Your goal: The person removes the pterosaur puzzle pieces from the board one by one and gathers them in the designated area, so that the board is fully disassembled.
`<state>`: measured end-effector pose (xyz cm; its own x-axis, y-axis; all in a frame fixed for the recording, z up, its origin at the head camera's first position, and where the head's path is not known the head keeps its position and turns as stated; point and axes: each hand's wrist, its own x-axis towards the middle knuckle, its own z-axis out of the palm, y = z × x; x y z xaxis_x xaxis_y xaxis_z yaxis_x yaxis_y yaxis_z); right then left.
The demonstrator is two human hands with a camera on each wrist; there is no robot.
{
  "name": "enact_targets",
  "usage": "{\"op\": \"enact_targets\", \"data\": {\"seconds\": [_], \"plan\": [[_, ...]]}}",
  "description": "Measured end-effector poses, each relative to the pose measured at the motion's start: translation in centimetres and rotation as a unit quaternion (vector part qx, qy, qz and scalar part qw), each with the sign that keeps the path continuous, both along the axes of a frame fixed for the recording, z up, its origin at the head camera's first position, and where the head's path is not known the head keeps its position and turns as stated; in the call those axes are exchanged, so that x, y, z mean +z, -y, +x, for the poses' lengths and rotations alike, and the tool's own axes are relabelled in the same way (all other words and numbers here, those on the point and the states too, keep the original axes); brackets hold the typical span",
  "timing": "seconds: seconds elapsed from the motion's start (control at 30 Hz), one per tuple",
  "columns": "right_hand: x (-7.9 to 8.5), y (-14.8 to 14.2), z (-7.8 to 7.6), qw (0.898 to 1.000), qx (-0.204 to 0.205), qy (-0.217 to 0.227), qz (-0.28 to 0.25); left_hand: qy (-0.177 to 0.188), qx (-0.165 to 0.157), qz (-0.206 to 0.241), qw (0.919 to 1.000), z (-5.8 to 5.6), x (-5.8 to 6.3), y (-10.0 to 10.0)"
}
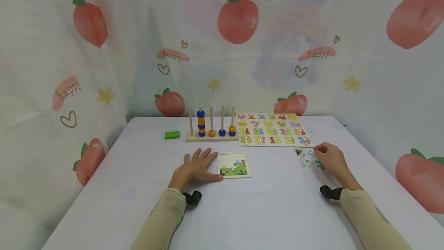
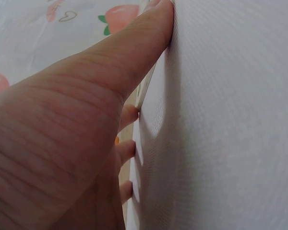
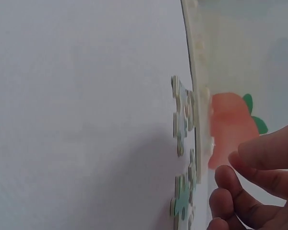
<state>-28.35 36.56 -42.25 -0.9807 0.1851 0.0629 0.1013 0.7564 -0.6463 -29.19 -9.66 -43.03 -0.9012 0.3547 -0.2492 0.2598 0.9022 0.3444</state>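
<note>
A small square jigsaw tray (image 1: 234,176) with a white rim lies on the table, its lower part filled with a green scene. My left hand (image 1: 198,167), fingers spread, rests at its left side; the thumb (image 2: 134,43) touches the lower-left corner and a fingertip is at the upper-left one. Over to the right, loose jigsaw pieces (image 1: 306,162) lie in a small group. Above their right side my right hand (image 1: 331,161) hovers with loosely bent fingers, thumb and index tips close together. No piece shows between them in the right wrist view, where green-and-white pieces (image 3: 181,196) lie beside the fingertips.
A wooden number board (image 1: 274,128) lies behind the loose pieces. Left of it stands a peg stacker (image 1: 212,139) with blue and orange beads on upright rods. A green block (image 1: 172,135) lies farther left. A printed cloth (image 1: 236,65) hangs behind the white table (image 1: 263,207).
</note>
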Motion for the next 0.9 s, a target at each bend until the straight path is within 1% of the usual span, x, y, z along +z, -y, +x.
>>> {"op": "enact_targets", "data": {"seconds": [0.23, 0.47, 0.73, 0.9], "plan": [[0.4, 2.2, -0.3, 1.0, 0.021, 0.022, -0.006, -0.002, -0.002, -0.004, 1.0, -0.2, -0.3, 0.0], [0.3, 4.5, -0.7, 0.998, 0.063, 0.008, -0.005, 0.0, -0.004, -0.004, 1.0, -0.1, -0.3, 0.0], [0.3, 7.9, -0.6, 0.994, 0.109, -0.012, -0.008, -0.001, -0.002, 0.004, 1.0, -0.1, -0.1, 0.0], [0.3, 9.8, -0.6, 0.991, 0.129, -0.011, -0.016, -0.002, -0.002, 0.0, 1.0, -0.2, -0.1, 0.1]]}}
